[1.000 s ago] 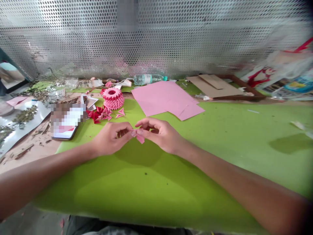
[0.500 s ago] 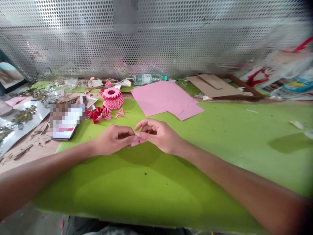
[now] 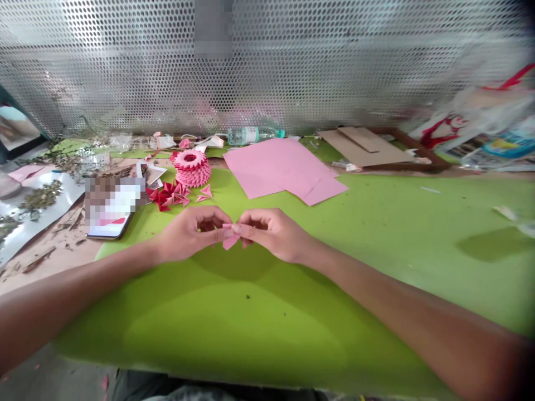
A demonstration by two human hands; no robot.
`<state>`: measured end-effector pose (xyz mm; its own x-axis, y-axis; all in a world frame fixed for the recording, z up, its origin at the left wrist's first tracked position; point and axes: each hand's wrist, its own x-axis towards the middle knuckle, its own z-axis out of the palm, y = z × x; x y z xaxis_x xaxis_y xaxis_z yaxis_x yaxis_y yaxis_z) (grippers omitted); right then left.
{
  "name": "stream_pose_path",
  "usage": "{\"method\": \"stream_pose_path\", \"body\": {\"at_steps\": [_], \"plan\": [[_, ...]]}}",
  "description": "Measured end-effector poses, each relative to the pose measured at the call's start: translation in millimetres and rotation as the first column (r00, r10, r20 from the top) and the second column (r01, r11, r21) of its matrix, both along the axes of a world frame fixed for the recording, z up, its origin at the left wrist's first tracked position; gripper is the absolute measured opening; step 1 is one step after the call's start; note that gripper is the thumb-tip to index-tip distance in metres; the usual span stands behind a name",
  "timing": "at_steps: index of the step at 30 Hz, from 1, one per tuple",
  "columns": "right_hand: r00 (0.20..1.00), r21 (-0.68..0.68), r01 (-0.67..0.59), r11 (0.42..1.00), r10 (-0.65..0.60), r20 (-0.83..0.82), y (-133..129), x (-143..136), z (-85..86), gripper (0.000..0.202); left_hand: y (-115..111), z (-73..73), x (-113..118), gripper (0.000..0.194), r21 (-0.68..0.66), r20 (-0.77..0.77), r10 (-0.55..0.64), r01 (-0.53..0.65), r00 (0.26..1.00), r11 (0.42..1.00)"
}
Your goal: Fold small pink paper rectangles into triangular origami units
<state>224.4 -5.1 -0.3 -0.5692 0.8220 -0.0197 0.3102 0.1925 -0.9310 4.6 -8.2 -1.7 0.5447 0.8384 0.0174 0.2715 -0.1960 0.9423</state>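
Two bare hands, one small folded pink paper piece (image 3: 230,238) pinched between them, held in front of the pink modular-origami ring (image 3: 193,170) and a bit to its right, over the green tabletop (image 3: 251,323). Left hand (image 3: 186,234): straight in front of the ring, thumb and index closed on the paper's left part, other fingers loosely curled. Right hand (image 3: 278,234): front-right of the ring, thumb tip and curled index pressed together at the paper's right edge, fingertips of both hands practically meeting. Exact fold shape: can't tell, thumbs cover part of it. Red folded triangle units (image 3: 167,195) sit in a cluster front-left of the ring, some pink ones mixed in; a few loose pink triangle units (image 3: 204,192) lie just in front-right of it. Smartphone (image 3: 112,214) lies further left and nearer the person than the ring, screen lit, part pixelated. Pink paper sheets (image 3: 276,164) overlap flat right of the ring. Clear plastic bottle (image 3: 253,135) with teal cap on its side, behind-right of the ring. Cardboard sheets (image 3: 363,147) well right of it. Perforated metal panel (image 3: 292,72) stands behind everything.
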Motion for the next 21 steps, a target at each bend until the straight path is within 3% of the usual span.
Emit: {"method": "stream_pose_path", "body": {"at_steps": [4, 10, 17, 21], "plan": [[0.989, -0.039, -0.029, 0.999, 0.023, -0.143, 1.6, 1.1, -1.8, 0.035, 2.9, 0.3, 0.1, 0.027, -0.034, 0.147, 0.041, -0.037, 0.988, 0.999], [0.988, -0.065, -0.067, 0.996, 0.057, -0.145, -0.6, -2.7, -2.2, 0.026, 6.0, -0.3, 0.5, 0.023, -0.098, 0.247, 0.044, -0.021, 0.968, 0.995], [0.968, -0.086, 0.061, 0.994, -0.08, -0.24, 3.4, -3.0, -6.6, 0.017, 9.0, -0.9, -3.7, 0.017, -0.117, 0.405, 0.015, 0.035, 0.914, 0.992], [0.95, 0.015, 0.045, 0.999, -0.038, -0.309, 2.0, -1.3, -5.6, 0.02, 9.8, -1.8, -4.8, 0.012, -0.175, 0.469, 0.005, 0.088, 0.883, 0.981]]}}
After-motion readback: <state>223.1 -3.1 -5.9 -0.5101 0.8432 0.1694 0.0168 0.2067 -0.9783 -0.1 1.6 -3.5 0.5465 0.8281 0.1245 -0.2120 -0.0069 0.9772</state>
